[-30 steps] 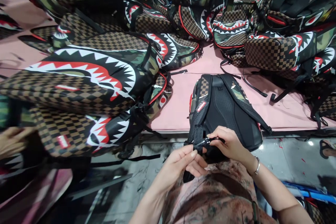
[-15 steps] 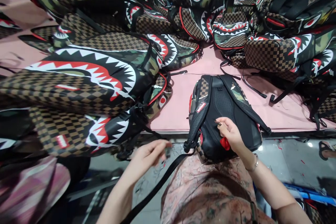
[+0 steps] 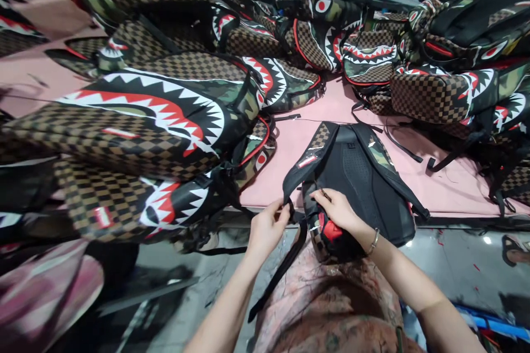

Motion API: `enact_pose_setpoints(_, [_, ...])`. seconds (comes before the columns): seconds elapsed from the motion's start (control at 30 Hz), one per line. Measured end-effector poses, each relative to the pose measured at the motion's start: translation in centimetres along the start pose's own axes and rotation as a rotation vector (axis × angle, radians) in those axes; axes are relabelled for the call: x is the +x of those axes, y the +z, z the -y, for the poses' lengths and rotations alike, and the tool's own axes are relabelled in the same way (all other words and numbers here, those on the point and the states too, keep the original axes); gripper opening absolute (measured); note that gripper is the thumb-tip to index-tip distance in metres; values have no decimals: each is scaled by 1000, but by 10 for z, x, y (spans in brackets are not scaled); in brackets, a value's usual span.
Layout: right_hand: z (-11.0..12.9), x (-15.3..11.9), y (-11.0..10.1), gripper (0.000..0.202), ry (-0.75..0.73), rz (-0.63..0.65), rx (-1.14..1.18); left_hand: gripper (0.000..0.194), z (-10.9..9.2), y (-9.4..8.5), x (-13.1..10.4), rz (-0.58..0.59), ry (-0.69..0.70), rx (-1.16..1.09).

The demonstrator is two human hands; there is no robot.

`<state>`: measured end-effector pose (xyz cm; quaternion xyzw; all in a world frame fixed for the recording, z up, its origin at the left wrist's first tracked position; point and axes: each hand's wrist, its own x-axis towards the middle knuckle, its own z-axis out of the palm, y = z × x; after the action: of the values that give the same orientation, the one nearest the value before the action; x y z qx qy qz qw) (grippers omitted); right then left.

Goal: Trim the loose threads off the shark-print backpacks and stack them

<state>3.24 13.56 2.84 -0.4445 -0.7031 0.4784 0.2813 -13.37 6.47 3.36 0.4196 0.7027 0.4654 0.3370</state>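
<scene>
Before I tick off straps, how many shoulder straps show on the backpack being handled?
2. The left shoulder strap runs down to the left hand; the right shoulder strap slants down the right side of the backpack.

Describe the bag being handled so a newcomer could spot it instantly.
Start at the pink table and go to its near edge, right of the big pile of shark-mouth bags. A backpack lies there, black padded back and shoulder straps facing up. Unlike the bags in that pile, it has the person's left hand pinching one strap's lower end and right hand at its side.
</scene>
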Motion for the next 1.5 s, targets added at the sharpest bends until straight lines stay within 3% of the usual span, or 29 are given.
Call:
enact_pose_setpoints(0.1, [-4, -3, 19, 18, 12, 1, 80, 33, 1, 9, 4, -119, -71, -352])
enact_pose_setpoints(0.17, [-10, -8, 28, 18, 23, -46, 124, 30, 1, 21, 7, -103, -146, -629])
enact_pose_setpoints(0.23, [-16, -13, 32, 18, 33, -80, 156, 29, 1, 33, 6, -58, -196, -771])
enact_pose_setpoints(0.4, [-23, -18, 32, 23, 69, -120, 205, 34, 4, 43, -3, -127, -177, -762])
enact_pose_setpoints(0.6, [-28, -16, 40, 15, 78, -114, 152, 20, 10, 29, -12, -184, -112, -544])
enact_pose_setpoints(0.8, [-26, -21, 43, 11, -6, -154, 68, 18, 6, 17, -22, -118, -37, -195])
enact_pose_setpoints(0.93, [-17, -25, 39, 8, -86, -132, -8, 10, 8, 16, -13, 6, -174, -364])
enact_pose_setpoints(1.1, [-10, -28, 34, 9, -131, -127, -65, 16, 3, 20, -9, 50, -298, -602])
enact_pose_setpoints(1.23, [-12, -29, 33, 9, -74, -156, 39, 18, -8, 21, -18, 74, -382, -783])
enact_pose_setpoints(1.4, [-14, -28, 33, 15, 49, -188, 266, 23, -17, 22, -26, 57, -316, -813])
enact_pose_setpoints(1.5, [-12, -31, 31, 15, 83, -190, 251, 19, -17, 22, -27, 93, -240, -743])
